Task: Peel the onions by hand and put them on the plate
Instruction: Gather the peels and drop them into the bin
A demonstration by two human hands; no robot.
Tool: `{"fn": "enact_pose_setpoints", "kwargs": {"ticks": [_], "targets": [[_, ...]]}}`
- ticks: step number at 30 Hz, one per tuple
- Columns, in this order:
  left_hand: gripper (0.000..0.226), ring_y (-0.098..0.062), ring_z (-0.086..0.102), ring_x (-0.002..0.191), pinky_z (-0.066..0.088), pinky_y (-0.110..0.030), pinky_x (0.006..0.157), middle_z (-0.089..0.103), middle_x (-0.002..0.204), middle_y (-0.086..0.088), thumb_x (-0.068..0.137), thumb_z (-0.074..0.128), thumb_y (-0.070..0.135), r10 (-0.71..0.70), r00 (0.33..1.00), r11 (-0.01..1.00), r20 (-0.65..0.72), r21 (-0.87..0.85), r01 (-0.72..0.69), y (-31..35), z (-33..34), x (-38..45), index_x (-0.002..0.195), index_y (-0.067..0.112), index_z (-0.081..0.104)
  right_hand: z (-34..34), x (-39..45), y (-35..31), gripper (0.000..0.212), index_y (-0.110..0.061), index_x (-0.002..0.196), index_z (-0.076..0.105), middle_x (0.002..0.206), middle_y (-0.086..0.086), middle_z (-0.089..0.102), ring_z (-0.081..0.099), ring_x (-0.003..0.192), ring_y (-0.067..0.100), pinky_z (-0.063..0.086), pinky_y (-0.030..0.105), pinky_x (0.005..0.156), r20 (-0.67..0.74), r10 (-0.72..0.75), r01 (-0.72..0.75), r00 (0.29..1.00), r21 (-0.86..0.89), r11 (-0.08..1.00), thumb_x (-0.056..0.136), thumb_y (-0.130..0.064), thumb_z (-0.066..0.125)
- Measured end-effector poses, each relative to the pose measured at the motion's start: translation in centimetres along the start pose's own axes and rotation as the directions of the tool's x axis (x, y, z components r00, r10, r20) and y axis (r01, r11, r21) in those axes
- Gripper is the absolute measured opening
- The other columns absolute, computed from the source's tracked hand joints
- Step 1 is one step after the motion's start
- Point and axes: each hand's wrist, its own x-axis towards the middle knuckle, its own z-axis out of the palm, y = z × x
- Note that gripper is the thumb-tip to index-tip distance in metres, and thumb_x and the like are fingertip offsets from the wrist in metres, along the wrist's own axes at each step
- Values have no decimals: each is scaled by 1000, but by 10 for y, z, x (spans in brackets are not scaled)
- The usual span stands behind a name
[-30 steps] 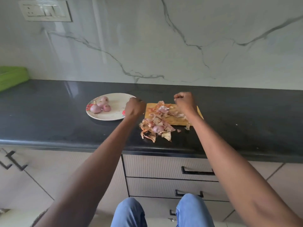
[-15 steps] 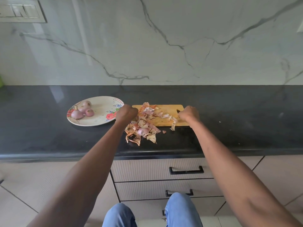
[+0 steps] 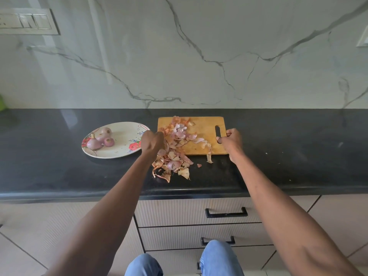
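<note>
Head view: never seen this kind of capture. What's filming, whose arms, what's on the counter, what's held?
No robot here: a person wears a camera on the head, looking down at their own bare arms. On the dark counter sits a flowered plate with three peeled onions. Beside it lies a wooden cutting board, with onion skins spilling off it onto the counter. The right hand has a grip on the board's handle end. The left hand is curled into the skins; what it holds is hidden.

Plate left, board right, on your bench.
The plate (image 3: 119, 150) carries three onions (image 3: 99, 139) on its left side; the board (image 3: 197, 136) lies just right of it, with peels (image 3: 175, 154) spilling off its near-left corner onto the bench (image 3: 59, 176).
</note>
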Motion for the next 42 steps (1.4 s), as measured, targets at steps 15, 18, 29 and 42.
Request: {"fn": "enact_pose_setpoints", "kwargs": {"ticks": [15, 18, 29, 42], "targets": [[55, -24, 38, 145, 32, -44, 121, 41, 158, -8, 107, 44, 33, 242, 969, 911, 47, -354, -210, -7, -14, -18, 155, 8, 35, 9, -11, -15, 67, -12, 144, 39, 148, 10, 46, 45, 135, 24, 43, 31, 102, -93, -152, 163, 984, 125, 979, 87, -1, 71], [55, -26, 39, 145, 31, -45, 121, 42, 157, -10, 108, 43, 36, 239, 968, 911, 74, -362, -197, -13, -18, -17, 154, 7, 37, 12, -13, -12, 77, -19, 153, 33, 151, 4, 45, 43, 139, 24, 41, 42, 111, -41, -142, 145, 989, 86, 986, 88, -2, 70], [59, -25, 42, 142, 33, -44, 119, 47, 154, -9, 107, 38, 48, 246, 963, 916, 107, -352, -195, -13, -28, -12, 153, 10, 42, 7, -12, -22, 63, -12, 151, 33, 153, 8, 42, 40, 140, 25, 36, 36, 109, 28, -166, 163, 986, 88, 983, 95, -5, 61], [78, -25, 40, 144, 32, -48, 120, 43, 157, -8, 95, 42, 63, 260, 954, 919, 152, -342, -196, -12, -31, -3, 156, 13, 36, 13, -13, -22, 65, -20, 152, 30, 158, 2, 37, 34, 145, 23, 32, 48, 117, 69, -180, 174, 981, 86, 981, 95, -15, 61]]}}
